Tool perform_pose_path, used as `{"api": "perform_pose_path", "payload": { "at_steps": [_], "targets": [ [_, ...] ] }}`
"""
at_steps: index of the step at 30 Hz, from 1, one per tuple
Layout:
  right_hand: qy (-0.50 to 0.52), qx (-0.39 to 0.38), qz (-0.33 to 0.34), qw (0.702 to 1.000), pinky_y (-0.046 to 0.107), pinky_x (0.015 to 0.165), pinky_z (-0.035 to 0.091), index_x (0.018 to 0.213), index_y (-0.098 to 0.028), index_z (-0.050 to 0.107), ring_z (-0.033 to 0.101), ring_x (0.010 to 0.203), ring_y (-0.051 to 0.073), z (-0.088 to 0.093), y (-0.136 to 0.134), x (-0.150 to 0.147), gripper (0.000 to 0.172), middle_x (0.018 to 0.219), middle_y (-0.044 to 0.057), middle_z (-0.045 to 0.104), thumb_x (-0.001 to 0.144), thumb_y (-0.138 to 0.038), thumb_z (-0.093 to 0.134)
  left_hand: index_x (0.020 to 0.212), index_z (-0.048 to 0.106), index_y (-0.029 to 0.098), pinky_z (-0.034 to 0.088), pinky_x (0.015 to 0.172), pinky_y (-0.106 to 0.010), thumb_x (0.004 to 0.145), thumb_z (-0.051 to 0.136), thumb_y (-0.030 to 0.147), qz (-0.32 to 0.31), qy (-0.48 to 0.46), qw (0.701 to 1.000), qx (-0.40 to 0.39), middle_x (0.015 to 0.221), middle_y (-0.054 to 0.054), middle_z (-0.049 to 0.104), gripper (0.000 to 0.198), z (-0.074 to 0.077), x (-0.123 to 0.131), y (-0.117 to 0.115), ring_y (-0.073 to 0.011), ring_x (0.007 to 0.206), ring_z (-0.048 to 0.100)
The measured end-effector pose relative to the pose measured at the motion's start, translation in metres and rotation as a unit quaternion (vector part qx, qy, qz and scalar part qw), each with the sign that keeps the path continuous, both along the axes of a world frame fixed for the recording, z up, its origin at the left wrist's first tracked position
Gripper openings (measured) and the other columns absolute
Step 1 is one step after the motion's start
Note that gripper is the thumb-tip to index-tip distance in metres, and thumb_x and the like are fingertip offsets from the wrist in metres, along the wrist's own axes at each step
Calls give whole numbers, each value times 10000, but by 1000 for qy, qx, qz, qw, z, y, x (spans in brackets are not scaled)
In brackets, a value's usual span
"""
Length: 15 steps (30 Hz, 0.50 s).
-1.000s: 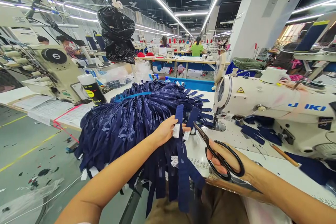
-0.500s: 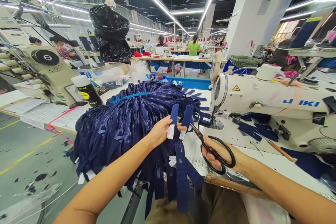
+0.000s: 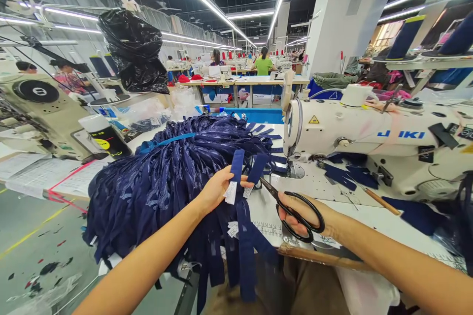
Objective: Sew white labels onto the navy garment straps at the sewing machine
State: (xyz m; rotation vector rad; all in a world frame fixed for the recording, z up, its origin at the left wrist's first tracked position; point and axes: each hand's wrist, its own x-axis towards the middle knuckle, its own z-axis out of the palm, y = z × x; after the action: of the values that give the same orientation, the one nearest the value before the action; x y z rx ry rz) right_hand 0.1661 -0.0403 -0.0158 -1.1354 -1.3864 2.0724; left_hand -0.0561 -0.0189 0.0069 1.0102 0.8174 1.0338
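Note:
My left hand [image 3: 218, 188] pinches a navy fabric strip [image 3: 237, 163] with a small white label [image 3: 231, 192] on it. A second labelled navy strip [image 3: 256, 167] lies against its fingertips. In my right hand [image 3: 295, 211] are black-handled scissors [image 3: 305, 209], their blades pointing at the second strip's edge. Whether the blades touch the fabric, I cannot tell. Under and behind my left hand spreads a big bundle of navy strips [image 3: 158, 192], tied with a blue band [image 3: 168, 141]. Several strips hang over the table edge toward my lap.
A white sewing machine [image 3: 347, 125] stands at the right, with navy scraps [image 3: 340, 177] and a wooden-handled tool [image 3: 382, 202] beside it. At the left are another machine [image 3: 40, 108] and a black spray can [image 3: 105, 137]. A black plastic bag [image 3: 133, 51] hangs above. People sit farther back.
The whole view has shifted, so things appear farther left. Both hands keep nearly the same pose, and the second strip leans more to the right near the scissors.

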Motion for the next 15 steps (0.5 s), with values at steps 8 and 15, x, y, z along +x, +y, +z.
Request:
{"api": "perform_pose_path", "payload": {
  "at_steps": [8,15],
  "targets": [
    [-56,120,-14,991,166,301,221,628,-137,515,334,281,31,8,-5,28,506,419,-66,397,753,-613,397,663,580,113,432,653,-267,856,203,414,-209,387,876,198,733,-73,655,520,28,4,-3,-125,546,572],
    [-123,168,-29,978,194,347,251,632,-157,501,333,312,45,21,-23,48,496,425,-59,407,728,-633,395,983,564,153,388,813,-308,725,455,130,-117,657,590,455,1040,-101,578,281,24,73,42,-215,926,550]
  ]
}}
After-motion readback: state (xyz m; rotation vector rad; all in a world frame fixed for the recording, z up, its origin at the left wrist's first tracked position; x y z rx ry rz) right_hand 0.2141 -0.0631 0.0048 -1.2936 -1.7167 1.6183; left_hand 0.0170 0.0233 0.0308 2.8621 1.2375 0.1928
